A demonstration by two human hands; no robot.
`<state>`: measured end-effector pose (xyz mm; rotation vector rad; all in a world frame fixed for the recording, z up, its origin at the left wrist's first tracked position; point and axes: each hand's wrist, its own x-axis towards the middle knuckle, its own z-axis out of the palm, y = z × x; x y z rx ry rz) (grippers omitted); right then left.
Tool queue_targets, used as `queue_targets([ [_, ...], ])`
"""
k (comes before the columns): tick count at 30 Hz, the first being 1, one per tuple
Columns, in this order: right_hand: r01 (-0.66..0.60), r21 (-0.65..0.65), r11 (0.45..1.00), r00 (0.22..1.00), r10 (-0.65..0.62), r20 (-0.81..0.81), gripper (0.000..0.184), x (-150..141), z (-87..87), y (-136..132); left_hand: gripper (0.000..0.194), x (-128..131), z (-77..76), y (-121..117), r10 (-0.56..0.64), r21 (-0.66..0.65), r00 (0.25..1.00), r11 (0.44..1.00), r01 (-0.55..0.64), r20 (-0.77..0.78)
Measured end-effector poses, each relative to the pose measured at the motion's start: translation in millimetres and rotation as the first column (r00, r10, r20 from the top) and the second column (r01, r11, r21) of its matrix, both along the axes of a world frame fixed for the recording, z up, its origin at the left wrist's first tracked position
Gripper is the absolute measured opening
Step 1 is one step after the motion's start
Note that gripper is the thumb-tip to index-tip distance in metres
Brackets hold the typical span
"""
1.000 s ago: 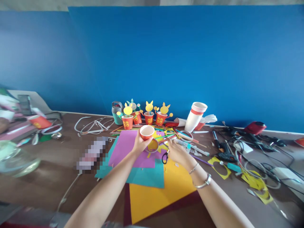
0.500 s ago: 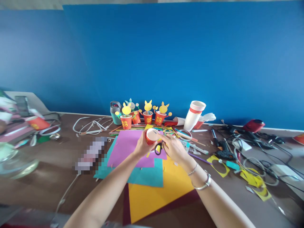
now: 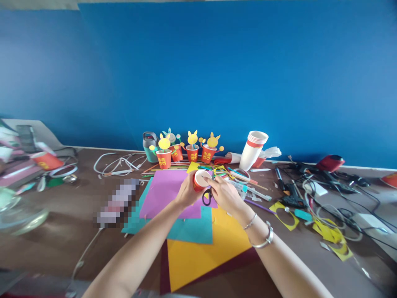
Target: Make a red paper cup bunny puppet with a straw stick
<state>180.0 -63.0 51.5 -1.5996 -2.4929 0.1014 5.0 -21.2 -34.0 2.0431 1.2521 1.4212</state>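
Note:
My left hand (image 3: 187, 190) is wrapped round a red and white paper cup (image 3: 201, 177), its round white end tilted up towards me. On the right of the cup, my right hand (image 3: 226, 193) grips scissors (image 3: 206, 197). Their black handle loop hangs below my fingers and a dark blade points up beside the cup. A fingertip of the right hand reaches to the white end of the cup. Beneath both hands lie a purple sheet (image 3: 170, 194), a teal sheet (image 3: 192, 231) and an orange sheet (image 3: 198, 260).
Several red cups with yellow paper figures (image 3: 163, 159) stand behind, beside a flask (image 3: 151, 147). A leaning stack of white cups (image 3: 252, 151) stands right of them. Glue gun (image 3: 293, 199), cables and yellow offcuts (image 3: 330, 234) lie right; a blurred phone-like object (image 3: 119, 203) lies left.
The cup has tipped slightly and shifted a little right. My right fingertip has moved over its white end, and the scissors' blade now shows upright beside the cup.

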Motion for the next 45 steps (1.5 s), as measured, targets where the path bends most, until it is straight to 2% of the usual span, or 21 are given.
queue_targets([
  [9,0.066,-0.016,0.998,0.997,-0.065,0.052,0.054,-10,1.6,-7,0.062,0,3.7,-1,-0.005,-0.012,1.000,1.000,0.005,0.008],
  [15,0.098,-0.020,0.995,0.992,-0.096,0.077,0.054,-12,2.7,-11,0.057,2,10.4,-6,-0.063,0.005,0.998,0.998,0.063,-0.032],
  [20,0.110,-0.012,0.994,0.991,-0.108,0.073,0.054,-12,2.2,-9,0.047,7,13.1,-9,-0.154,0.033,0.981,0.987,0.159,-0.114],
  [22,0.107,-0.025,0.994,0.993,-0.106,0.050,0.055,-9,4.6,-8,0.046,7,12.6,-7,-0.146,0.030,0.982,0.988,0.151,-0.121],
  [24,0.074,-0.062,0.995,0.997,-0.075,-0.007,0.052,-2,8.7,-7,0.047,5,11.0,-4,-0.091,0.002,0.990,0.996,0.092,-0.108],
  [27,0.013,-0.109,0.994,0.993,-0.026,-0.118,0.049,13,13.5,-5,0.052,-1,7.4,4,0.088,-0.067,0.996,0.994,-0.090,-0.030],
  [30,0.044,-0.136,0.990,0.995,-0.056,-0.085,0.050,24,10.2,-4,0.056,-4,4.3,11,0.256,-0.148,0.956,0.960,-0.236,0.140],
  [32,0.020,-0.192,0.981,1.000,-0.022,-0.009,0.050,25,3.7,-4,0.057,-4,3.0,14,0.278,-0.172,0.924,0.956,-0.239,0.262],
  [35,-0.065,-0.311,0.948,0.995,0.086,0.056,0.044,20,-4.7,-3,0.050,-4,2.1,14,0.199,-0.168,0.902,0.975,-0.143,0.383],
  [36,-0.059,-0.331,0.942,0.994,0.086,0.066,0.040,19,-5.6,-1,0.048,-4,2.0,13,0.170,-0.171,0.897,0.979,-0.107,0.407],
  [38,0.041,-0.317,0.947,0.996,-0.011,0.094,0.030,23,-4.7,7,0.047,-5,2.0,12,0.122,-0.185,0.889,0.982,-0.043,0.442],
  [40,0.268,-0.230,0.936,0.962,-0.248,0.115,0.028,36,-2.2,20,0.050,-6,2.1,11,0.095,-0.200,0.883,0.980,-0.002,0.460],
  [43,0.497,-0.144,0.856,0.864,-0.474,0.167,0.032,64,-3.0,40,0.053,-5,2.3,10,0.069,-0.188,0.879,0.982,0.024,0.472],
  [45,0.589,-0.126,0.798,0.804,-0.564,0.185,0.034,82,-8.2,50,0.054,-3,2.2,10,0.042,-0.165,0.877,0.985,0.042,0.478],
])
